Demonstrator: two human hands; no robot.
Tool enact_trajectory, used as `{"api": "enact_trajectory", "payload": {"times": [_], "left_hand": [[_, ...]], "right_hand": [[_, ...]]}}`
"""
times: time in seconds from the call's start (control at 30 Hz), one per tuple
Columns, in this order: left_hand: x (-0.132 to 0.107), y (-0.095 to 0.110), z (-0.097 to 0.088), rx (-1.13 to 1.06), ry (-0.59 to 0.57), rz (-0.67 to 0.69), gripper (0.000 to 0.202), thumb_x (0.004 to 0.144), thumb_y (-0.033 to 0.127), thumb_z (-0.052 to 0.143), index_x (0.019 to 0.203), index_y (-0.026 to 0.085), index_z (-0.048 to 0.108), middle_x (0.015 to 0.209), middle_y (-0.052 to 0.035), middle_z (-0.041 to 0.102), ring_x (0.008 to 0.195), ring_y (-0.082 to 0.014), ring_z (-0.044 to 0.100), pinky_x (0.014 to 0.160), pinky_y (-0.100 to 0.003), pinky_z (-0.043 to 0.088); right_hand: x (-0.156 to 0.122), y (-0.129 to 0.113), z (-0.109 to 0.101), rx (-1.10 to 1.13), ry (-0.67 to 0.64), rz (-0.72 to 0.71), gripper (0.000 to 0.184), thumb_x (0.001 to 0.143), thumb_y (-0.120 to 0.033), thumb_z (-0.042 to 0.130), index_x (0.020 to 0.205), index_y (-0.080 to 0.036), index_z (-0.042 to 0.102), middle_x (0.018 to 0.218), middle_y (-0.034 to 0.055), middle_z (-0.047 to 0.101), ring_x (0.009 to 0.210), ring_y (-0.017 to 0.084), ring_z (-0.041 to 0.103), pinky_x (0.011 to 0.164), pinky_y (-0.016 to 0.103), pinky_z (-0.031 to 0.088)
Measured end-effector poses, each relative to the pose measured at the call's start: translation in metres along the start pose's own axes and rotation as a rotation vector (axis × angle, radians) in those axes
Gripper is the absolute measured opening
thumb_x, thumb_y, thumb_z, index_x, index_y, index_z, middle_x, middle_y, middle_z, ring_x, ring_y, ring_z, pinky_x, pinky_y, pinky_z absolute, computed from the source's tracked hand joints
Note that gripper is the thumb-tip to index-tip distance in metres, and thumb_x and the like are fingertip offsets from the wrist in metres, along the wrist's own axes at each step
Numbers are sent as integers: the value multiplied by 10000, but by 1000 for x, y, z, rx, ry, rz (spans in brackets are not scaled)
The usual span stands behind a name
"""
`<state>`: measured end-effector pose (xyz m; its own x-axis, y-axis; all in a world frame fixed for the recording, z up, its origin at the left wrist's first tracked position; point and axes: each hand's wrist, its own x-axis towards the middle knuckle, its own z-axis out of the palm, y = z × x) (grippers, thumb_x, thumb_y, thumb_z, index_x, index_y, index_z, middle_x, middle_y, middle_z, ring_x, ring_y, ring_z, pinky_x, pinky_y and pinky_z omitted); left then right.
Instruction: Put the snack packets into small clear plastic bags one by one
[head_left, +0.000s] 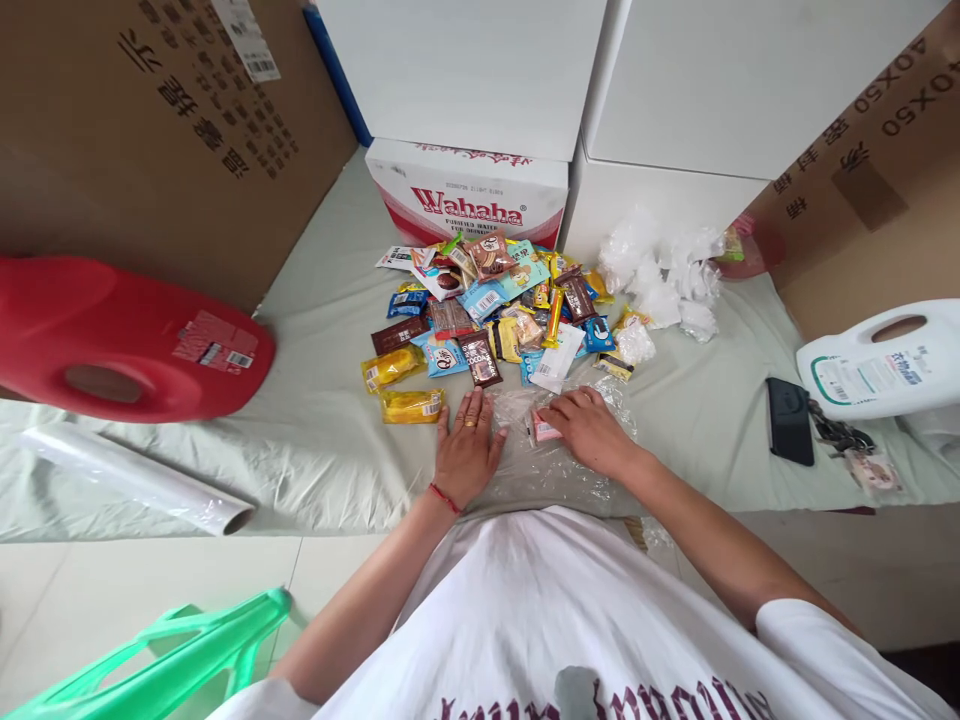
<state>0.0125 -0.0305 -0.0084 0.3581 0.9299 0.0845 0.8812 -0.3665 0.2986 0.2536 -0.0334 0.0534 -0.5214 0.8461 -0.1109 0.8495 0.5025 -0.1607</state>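
Head view: left hand [466, 450] flat on crinkly plastic [559, 472].

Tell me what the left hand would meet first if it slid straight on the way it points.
Probably the brown cocoa packet at the near edge of the snack pile, just beyond the left hand; depth is uncertain.

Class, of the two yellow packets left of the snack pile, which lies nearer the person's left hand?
The lower yellow packet, close beside the left hand; the upper yellow packet lies farther off, beyond it.
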Motion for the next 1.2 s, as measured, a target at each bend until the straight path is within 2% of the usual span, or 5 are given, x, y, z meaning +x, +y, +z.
{"api": "enact_trajectory", "payload": {"times": [0.27,0.4,0.57,0.97,1.2], "left_hand": [[-43,-19,-2,-136,347,172,452,975,268,516,1418,188,551,1431,-189,594,1450,-342,447,1163,-565,408],[-60,-24,-7,-303,58,584,329,974,206,496,1254,250,664,1253,-121,716,1314,-276,598,1112,-493,499],[-48,-30,-17,-338,-170,575,344,975,351,564,1269,196,656,1449,-180,591,1425,-311,499,1133,-499,500],[-35,-34,-28,-396,-177,587,233,974,350,567,1110,210,695,1353,-142,671,1364,-278,565,1109,-455,519],[11,-42,-36,-739,-127,118,217,997,407,525,1004,224,643,1050,-95,762,1038,-240,724,923,-430,588]], "right_hand": [[-44,13,-9,305,150,-21,470,965,-294,621,1418,-210,529,1423,150,547,1301,296,485,1115,537,393],[-108,6,1,412,109,-36,280,1017,-304,536,1270,-231,630,1205,122,637,1133,264,577,964,457,529],[-150,7,40,426,120,42,312,1014,-307,540,1305,-245,637,1306,135,617,1236,281,559,1012,492,531],[-94,51,-24,506,42,-23,312,1054,-285,409,1040,-213,713,899,57,691,881,192,619,821,303,485],[-43,89,-51,610,-53,12,220,942,-221,511,969,-197,728,891,20,714,765,155,612,725,251,439]]}}
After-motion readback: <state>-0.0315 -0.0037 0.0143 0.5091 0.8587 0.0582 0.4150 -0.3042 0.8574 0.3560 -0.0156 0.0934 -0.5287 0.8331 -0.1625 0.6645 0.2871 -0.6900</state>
